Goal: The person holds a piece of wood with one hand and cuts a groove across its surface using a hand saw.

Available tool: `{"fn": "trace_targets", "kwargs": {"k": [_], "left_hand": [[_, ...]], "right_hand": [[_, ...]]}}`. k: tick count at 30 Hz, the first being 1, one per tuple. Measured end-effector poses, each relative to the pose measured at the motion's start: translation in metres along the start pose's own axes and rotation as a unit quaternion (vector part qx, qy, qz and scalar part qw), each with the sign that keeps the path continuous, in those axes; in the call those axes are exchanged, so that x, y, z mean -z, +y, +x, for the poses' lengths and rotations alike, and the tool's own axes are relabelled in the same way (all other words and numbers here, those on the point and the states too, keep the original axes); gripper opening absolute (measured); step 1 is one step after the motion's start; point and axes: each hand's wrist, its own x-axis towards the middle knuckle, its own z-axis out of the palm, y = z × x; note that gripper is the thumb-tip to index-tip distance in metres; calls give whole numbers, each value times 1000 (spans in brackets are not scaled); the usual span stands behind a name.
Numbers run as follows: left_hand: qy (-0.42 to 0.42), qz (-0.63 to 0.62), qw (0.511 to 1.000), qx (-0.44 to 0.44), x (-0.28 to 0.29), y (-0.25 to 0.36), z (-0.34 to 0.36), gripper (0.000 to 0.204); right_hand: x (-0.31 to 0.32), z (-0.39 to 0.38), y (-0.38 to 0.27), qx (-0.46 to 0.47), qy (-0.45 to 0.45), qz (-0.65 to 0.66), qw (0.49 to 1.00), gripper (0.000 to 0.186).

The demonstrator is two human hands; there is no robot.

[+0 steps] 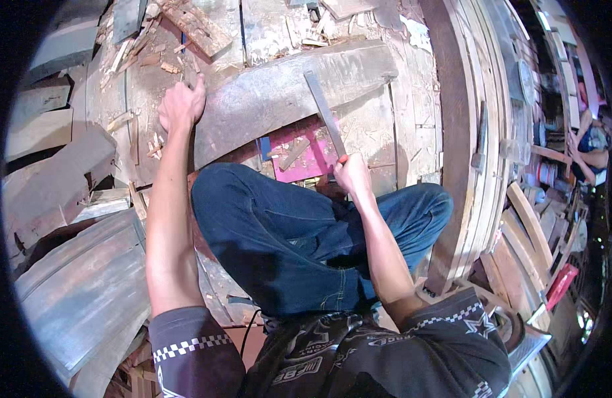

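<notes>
A broad, slightly curved wooden board (259,93) lies across the floor in front of my crossed legs. At its left end, my left hand (182,106) is closed with the fingers curled against the board's edge; the fingertips are mostly hidden. My right hand (353,174) is wrapped round the orange handle of a long flat metal blade (324,113), above my lap. The blade points forward and left, its far end over the board's face. Behind the board's near edge, a pink sheet (306,152) with wood scraps on it shows on the floor.
Wood chips and a rough block (198,30) lie beyond the board. Stacked planks (47,192) crowd the left side. A long thick beam (452,132) runs along my right, with a tool (479,142) on the timber beside it. Another person (590,149) sits at far right.
</notes>
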Motion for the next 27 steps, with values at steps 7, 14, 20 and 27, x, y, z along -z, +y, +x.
{"fn": "trace_targets", "kwargs": {"k": [7,14,20,27], "left_hand": [[26,7,1000,-15,-7,7,3,64],[13,-2,1000,1,-1,5,1,64],[8,-21,1000,9,5,9,-5,66],[9,-6,1000,7,-1,3,-1,68]], "right_hand": [[5,59,-35,65,53,-14,996,22],[7,42,-27,101,10,14,995,28],[7,-13,4,194,31,154,968,31],[1,-27,12,220,90,92,967,24]]}}
